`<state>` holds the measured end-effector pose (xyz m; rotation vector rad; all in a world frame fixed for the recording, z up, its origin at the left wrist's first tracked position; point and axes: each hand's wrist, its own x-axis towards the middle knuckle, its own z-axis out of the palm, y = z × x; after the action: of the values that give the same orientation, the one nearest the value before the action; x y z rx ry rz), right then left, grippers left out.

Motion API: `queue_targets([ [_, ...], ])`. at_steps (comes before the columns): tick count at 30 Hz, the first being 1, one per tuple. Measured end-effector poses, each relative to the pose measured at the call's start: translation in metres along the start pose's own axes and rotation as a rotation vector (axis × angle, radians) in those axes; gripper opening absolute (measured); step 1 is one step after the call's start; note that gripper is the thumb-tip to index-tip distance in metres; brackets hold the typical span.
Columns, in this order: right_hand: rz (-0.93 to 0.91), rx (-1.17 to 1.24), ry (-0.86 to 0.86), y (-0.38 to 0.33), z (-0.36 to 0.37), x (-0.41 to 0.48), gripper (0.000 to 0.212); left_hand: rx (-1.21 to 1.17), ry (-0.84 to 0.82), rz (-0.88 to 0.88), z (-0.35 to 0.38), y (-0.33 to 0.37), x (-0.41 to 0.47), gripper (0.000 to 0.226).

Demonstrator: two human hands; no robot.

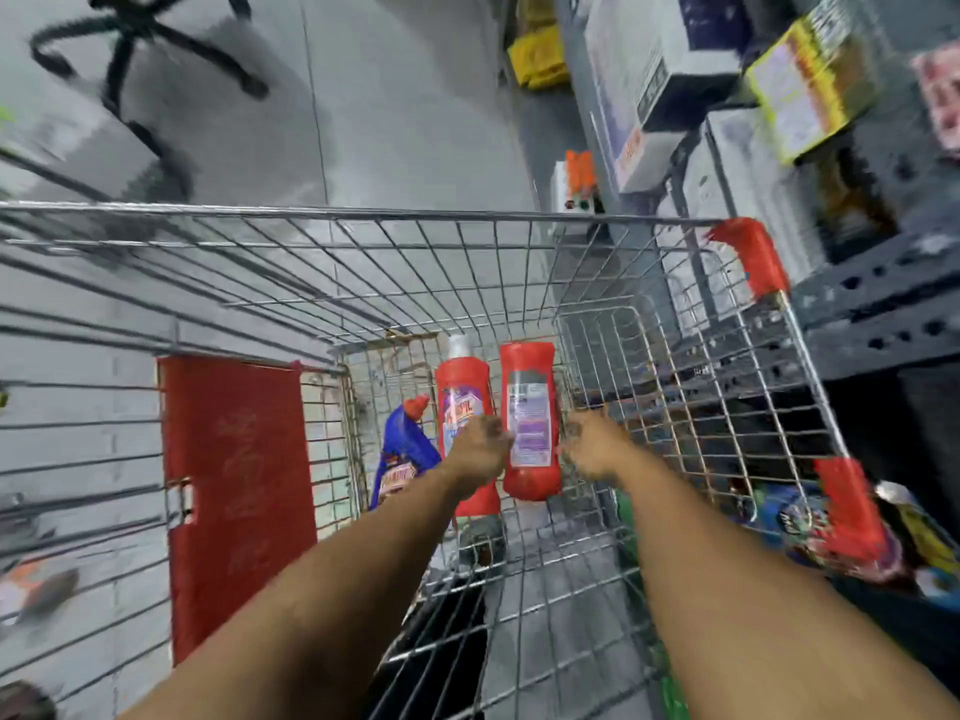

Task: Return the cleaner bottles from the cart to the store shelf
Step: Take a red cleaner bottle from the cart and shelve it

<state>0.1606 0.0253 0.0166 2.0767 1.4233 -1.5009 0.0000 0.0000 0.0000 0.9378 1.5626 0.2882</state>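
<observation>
Reaching down into a wire cart (467,252) standing beside a store shelf (883,304) stacked with boxes. Lying on the cart's floor: two red bottles (530,407) side by side, a blue bottle (408,444) to their left. Left hand (480,452) resting over the left red bottle, right hand (592,449) just beside the right one; blurred fingers, grip impossible to tell.

Pale grey tiled floor (405,111) underfoot; a black swivel chair base (140,39) far left; dark metal shelving (878,298) with stacked boxes (660,59) on the right.
</observation>
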Motion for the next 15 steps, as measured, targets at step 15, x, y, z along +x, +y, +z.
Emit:
queue_targets([
  [15,0.279,0.642,-0.161,0.026,0.047,0.008,0.018,-0.040,-0.078,-0.177,0.002,0.013,0.071,0.029],
])
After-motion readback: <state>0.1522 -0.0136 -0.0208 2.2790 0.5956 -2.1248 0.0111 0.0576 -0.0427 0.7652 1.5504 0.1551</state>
